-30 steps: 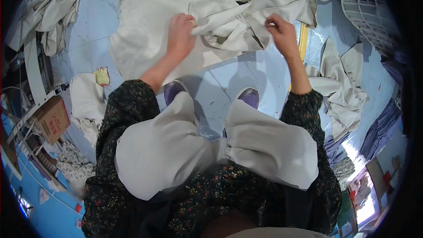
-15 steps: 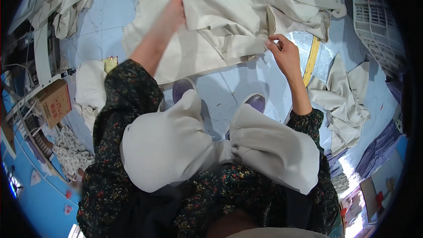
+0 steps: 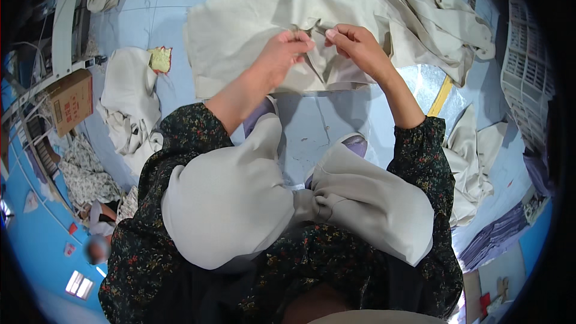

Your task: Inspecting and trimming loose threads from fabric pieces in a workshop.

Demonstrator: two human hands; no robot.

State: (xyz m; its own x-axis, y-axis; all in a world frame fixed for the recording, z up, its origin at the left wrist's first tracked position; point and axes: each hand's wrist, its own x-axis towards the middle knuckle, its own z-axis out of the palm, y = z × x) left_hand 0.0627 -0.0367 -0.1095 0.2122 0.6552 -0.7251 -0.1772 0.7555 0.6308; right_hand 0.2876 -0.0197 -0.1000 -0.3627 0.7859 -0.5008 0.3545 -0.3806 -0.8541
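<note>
Beige cloth [image 3: 252,18], dark floral-print sleeves [image 3: 180,144], pale blue floor [image 3: 156,0], brown cardboard box [image 3: 69,102].

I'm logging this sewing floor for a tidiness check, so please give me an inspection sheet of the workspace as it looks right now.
Surface: pale blue tiled floor, partly covered by fabric.
Job's things: large beige cloth garment spread on the floor, a fold pinched at its middle.
Clutter: crumpled white cloth pile, more beige fabric pieces, brown cardboard box, white plastic crate.
Grippers: left hand and right hand both pinch the garment with their fingers.
Cables: nothing seen.
Surroundings: patterned fabric heap at the left, blue wall.
</note>
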